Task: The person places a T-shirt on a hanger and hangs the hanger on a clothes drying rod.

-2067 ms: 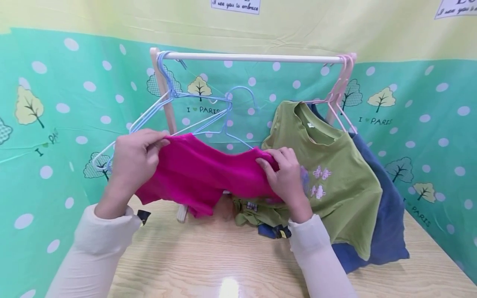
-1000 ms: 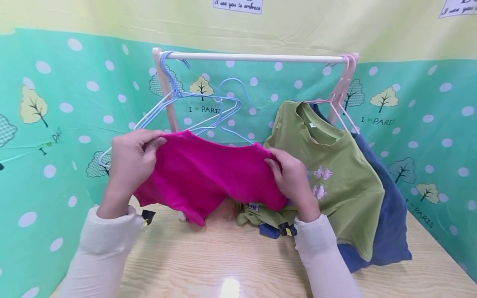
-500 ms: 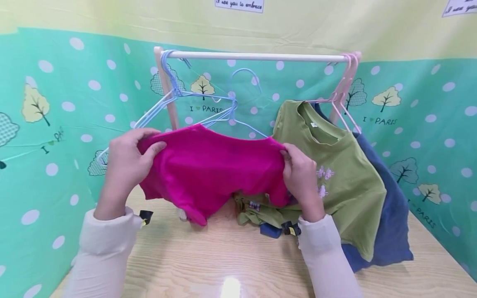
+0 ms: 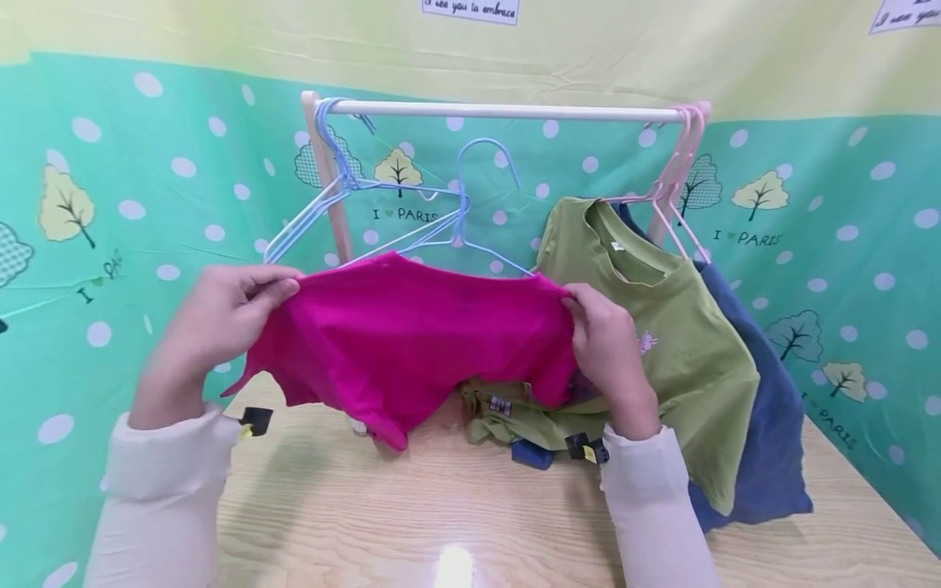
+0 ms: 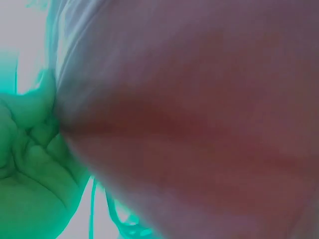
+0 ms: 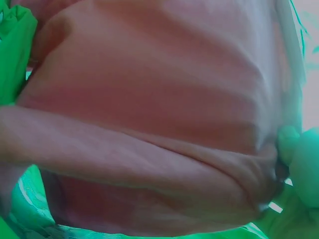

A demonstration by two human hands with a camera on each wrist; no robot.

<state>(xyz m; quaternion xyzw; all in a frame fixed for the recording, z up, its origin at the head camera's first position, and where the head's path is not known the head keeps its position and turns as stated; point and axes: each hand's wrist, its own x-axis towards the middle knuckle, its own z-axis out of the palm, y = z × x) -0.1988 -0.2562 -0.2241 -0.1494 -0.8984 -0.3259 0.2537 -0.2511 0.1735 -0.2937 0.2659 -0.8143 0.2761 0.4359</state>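
Note:
A magenta shirt (image 4: pixel 426 327) is stretched between my two hands in the head view, its lower part hanging above the table. My left hand (image 4: pixel 228 314) pinches its left shoulder between thumb and fingers. At the other shoulder, my right hand (image 4: pixel 606 339) pinches the cloth. A blue hanger (image 4: pixel 461 204) rises out of the shirt's neckline, its hook free of the rail and its lower part hidden by the cloth. In the left wrist view the shirt (image 5: pixel 189 124) fills most of the picture beside my fingers. The right wrist view shows folds of the shirt (image 6: pixel 149 124) gathered at my fingertips.
A small rack with a white rail (image 4: pixel 500 111) stands behind. Several blue and white hangers (image 4: pixel 334 163) hang at its left end. Pink hangers (image 4: pixel 669 180) at the right carry a green shirt (image 4: pixel 684 351) and a blue garment (image 4: pixel 779 425). Crumpled green cloth (image 4: pixel 507 420) lies on the table (image 4: pixel 412 514).
Both hands have moved apart, drawing the magenta shirt wider. The left hand has shifted left along the shoulder, and the blue hanger stands more upright in the neckline.

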